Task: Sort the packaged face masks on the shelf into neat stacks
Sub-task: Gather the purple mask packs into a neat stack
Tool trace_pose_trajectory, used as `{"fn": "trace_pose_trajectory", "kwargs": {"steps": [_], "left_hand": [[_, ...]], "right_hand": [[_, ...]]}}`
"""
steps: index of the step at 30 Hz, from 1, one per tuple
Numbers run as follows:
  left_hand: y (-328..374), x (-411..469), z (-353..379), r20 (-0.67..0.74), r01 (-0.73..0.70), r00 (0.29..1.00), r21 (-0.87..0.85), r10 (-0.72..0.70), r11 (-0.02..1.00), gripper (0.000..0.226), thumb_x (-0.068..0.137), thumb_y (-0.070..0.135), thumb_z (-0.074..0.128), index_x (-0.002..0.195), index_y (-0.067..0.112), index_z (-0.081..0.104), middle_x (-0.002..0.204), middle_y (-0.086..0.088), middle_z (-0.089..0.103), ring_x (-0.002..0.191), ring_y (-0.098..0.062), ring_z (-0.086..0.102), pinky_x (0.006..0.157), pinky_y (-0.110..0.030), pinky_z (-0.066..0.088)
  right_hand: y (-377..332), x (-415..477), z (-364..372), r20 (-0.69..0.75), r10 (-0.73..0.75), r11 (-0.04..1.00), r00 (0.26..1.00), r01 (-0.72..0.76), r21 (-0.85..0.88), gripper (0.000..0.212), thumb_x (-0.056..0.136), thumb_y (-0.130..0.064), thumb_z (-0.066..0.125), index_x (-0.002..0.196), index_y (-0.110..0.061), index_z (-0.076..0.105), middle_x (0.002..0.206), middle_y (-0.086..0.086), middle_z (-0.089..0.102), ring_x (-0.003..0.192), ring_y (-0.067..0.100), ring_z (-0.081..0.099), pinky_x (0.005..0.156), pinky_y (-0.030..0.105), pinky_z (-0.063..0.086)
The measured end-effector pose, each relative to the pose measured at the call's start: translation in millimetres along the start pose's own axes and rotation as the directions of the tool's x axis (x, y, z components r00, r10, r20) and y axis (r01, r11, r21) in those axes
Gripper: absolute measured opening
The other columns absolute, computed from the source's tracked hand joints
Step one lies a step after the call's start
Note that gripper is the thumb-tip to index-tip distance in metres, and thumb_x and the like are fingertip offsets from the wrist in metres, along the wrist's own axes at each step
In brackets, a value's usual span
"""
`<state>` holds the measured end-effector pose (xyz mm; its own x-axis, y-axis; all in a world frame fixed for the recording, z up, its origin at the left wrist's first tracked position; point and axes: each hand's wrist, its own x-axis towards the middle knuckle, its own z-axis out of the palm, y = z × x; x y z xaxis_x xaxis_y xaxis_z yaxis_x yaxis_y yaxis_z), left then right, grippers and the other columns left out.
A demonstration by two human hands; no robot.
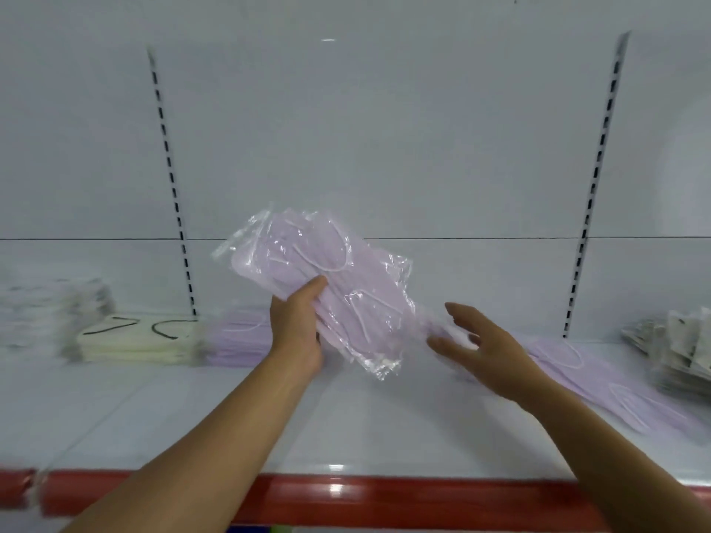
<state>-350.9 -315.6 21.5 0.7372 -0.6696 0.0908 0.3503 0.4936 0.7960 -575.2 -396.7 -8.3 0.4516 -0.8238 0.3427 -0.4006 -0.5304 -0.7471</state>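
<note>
My left hand grips a clear plastic pack of lilac face masks and holds it tilted above the white shelf. My right hand hovers just right of the pack, fingers spread and holding nothing. Behind my left hand lies a low stack of lilac masks. More lilac mask packs lie spread flat on the shelf past my right hand.
A cream mask stack and a taller white stack sit at the left. A leaning pile of patterned packs stands at the far right. A red strip edges the shelf front; slotted uprights run up the back wall.
</note>
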Motion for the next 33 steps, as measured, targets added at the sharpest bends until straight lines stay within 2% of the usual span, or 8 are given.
{"fn": "trace_pose_trajectory", "kwargs": {"steps": [3,7,11,17,20,23,27,33], "left_hand": [[6,-3,-22,0.082,0.115,0.990,-0.022,-0.113,0.993,0.045,0.077,0.016,0.073,0.120,0.005,0.068,0.114,-0.016,0.071,0.100,-0.034,0.070,0.089,-0.048,0.056],[15,-6,-54,0.141,0.168,0.977,-0.041,-0.161,0.985,0.043,0.084,0.016,0.068,0.125,0.005,0.064,0.113,-0.013,0.071,0.109,-0.034,0.067,0.089,-0.046,0.055],[29,3,-88,0.122,0.117,0.987,-0.121,-0.102,0.986,0.045,0.085,0.012,0.067,0.129,0.004,0.062,0.114,-0.008,0.070,0.111,-0.030,0.066,0.092,-0.040,0.053],[50,15,-123,0.097,0.107,0.991,-0.144,-0.094,0.984,0.041,0.087,0.011,0.067,0.127,0.004,0.064,0.093,0.000,0.072,0.105,-0.026,0.068,0.092,-0.038,0.053],[49,14,-125,0.110,0.152,0.984,-0.135,-0.138,0.979,0.041,0.087,0.013,0.067,0.126,0.001,0.063,0.110,-0.009,0.069,0.112,-0.032,0.065,0.102,-0.045,0.048],[46,4,-119,0.176,0.202,0.968,-0.123,-0.179,0.972,0.037,0.091,0.018,0.064,0.124,0.002,0.064,0.122,-0.014,0.068,0.114,-0.032,0.064,0.104,-0.046,0.047],[48,-8,-120,0.311,0.237,0.928,-0.062,-0.207,0.969,0.032,0.093,0.022,0.062,0.119,0.004,0.067,0.114,-0.014,0.072,0.104,-0.026,0.069,0.093,-0.037,0.052],[62,-10,-144,0.493,0.196,0.839,0.124,-0.232,0.973,0.020,0.090,0.017,0.065,0.107,0.012,0.071,0.105,-0.005,0.074,0.094,-0.017,0.070,0.078,-0.027,0.053]], "right_hand": [[-34,-4,22,0.054,0.028,0.910,0.998,-0.047,0.412,0.100,0.057,-0.063,0.075,0.145,-0.034,0.037,0.140,-0.015,0.047,0.129,0.002,0.046,0.102,0.026,0.036],[-59,-8,57,0.106,0.041,0.872,0.993,-0.088,0.482,0.110,0.054,-0.059,0.079,0.149,-0.033,0.030,0.140,-0.015,0.044,0.132,0.005,0.043,0.103,0.029,0.036],[-57,-12,77,0.127,0.101,0.988,0.987,-0.114,0.100,0.088,0.067,-0.061,0.075,0.144,-0.033,0.042,0.142,-0.017,0.045,0.128,0.004,0.043,0.101,0.024,0.034],[-53,-15,88,0.011,0.221,0.918,0.975,-0.204,-0.339,0.055,0.085,-0.052,0.066,0.132,-0.023,0.058,0.134,-0.001,0.060,0.122,0.016,0.056,0.102,0.027,0.038],[-80,-22,105,0.016,0.124,0.962,0.992,-0.124,0.244,0.070,0.073,-0.066,0.068,0.129,-0.026,0.060,0.131,-0.009,0.062,0.123,0.012,0.056,0.108,0.032,0.039],[-107,-30,130,0.272,-0.066,0.703,0.960,-0.149,0.695,0.075,0.076,-0.058,0.074,0.137,-0.021,0.052,0.133,0.000,0.063,0.124,0.023,0.058,0.106,0.043,0.044],[-122,-34,146,0.239,-0.076,0.449,0.968,-0.181,0.875,0.052,0.090,-0.010,0.064,0.140,-0.009,0.049,0.132,0.013,0.062,0.119,0.030,0.062,0.090,0.037,0.056],[-117,-27,147,0.108,0.054,0.522,0.993,-0.121,0.844,0.050,0.077,-0.001,0.066,0.126,-0.005,0.061,0.118,0.016,0.069,0.103,0.030,0.069,0.086,0.038,0.057]]}}
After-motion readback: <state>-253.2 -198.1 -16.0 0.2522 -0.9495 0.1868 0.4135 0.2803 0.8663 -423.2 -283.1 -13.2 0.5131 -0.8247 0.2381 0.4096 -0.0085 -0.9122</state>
